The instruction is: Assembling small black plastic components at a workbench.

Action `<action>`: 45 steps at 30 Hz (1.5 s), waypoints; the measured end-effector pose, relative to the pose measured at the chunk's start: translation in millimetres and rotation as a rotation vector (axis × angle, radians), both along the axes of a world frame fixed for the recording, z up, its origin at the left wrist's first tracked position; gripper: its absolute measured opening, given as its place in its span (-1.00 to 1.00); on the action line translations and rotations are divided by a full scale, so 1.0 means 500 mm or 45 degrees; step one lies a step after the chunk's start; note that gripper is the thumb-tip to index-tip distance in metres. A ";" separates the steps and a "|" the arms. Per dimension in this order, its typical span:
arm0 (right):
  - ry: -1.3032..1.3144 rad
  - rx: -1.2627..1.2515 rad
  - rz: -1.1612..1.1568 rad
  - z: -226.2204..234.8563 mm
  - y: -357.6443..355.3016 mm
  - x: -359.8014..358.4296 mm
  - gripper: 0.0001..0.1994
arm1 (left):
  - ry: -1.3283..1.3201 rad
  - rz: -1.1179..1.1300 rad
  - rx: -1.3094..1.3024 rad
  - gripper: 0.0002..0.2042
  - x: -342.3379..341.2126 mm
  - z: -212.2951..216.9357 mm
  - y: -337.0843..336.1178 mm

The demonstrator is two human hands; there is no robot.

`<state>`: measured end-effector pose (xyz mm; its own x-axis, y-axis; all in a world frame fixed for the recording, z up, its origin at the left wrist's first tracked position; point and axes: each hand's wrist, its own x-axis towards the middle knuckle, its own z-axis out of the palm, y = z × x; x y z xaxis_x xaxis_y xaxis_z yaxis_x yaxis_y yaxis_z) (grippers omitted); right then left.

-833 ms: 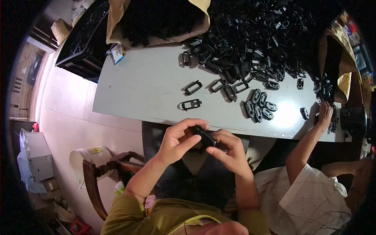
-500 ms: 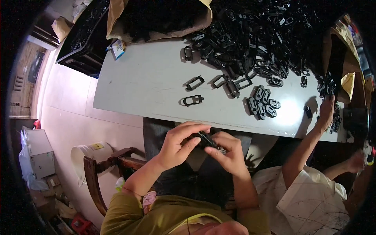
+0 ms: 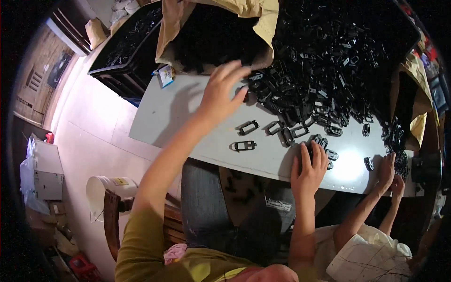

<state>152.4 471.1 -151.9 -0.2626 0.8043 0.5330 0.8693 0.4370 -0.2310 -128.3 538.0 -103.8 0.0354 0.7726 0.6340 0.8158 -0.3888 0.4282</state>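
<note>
White table (image 3: pixel 211 148), heaped black parts (image 3: pixel 329 70), scattered frames (image 3: pixel 287 137), paper bag (image 3: pixel 170 42)

Legible text: at this scale, I can read no complete word or number. Lettered surfaces visible from my seat are as follows. Bucket (image 3: pixel 101 191), white, on the floor to my left: a yellow label (image 3: pixel 120 181) near its rim, carrying dark print too small for me to make out. Packet (image 3: pixel 165 76), at the far left edge of the bench (image 3: pixel 206 151): blue, white and yellow printing, blurred beyond reading. White box (image 3: pixel 50 179), at far left: faint small marks, indistinct. Black frames (image 3: pixel 245 145) in front of me: any moulded characters are unresolved.
</note>
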 end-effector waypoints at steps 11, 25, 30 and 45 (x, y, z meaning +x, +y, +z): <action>0.028 -0.099 0.018 0.009 0.000 -0.004 -0.65 | 0.521 0.747 -0.252 -0.30 -0.039 -0.041 0.248; 0.013 -0.062 0.036 0.007 0.004 -0.003 -0.71 | 0.425 0.645 -0.303 -0.39 -0.074 -0.051 0.187; 0.006 -0.041 0.032 0.013 0.001 -0.005 -0.73 | 0.316 0.569 -0.094 -0.44 -0.094 -0.081 0.156; 0.028 -0.013 0.049 -0.004 0.001 0.000 -0.72 | 0.099 0.341 -0.167 -0.54 -0.052 -0.092 -0.007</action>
<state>152.5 471.4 -153.7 -0.2818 0.7994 0.5307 0.8465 0.4675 -0.2546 -154.1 534.4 -150.0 -0.1365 0.8359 0.5316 0.9140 -0.1007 0.3930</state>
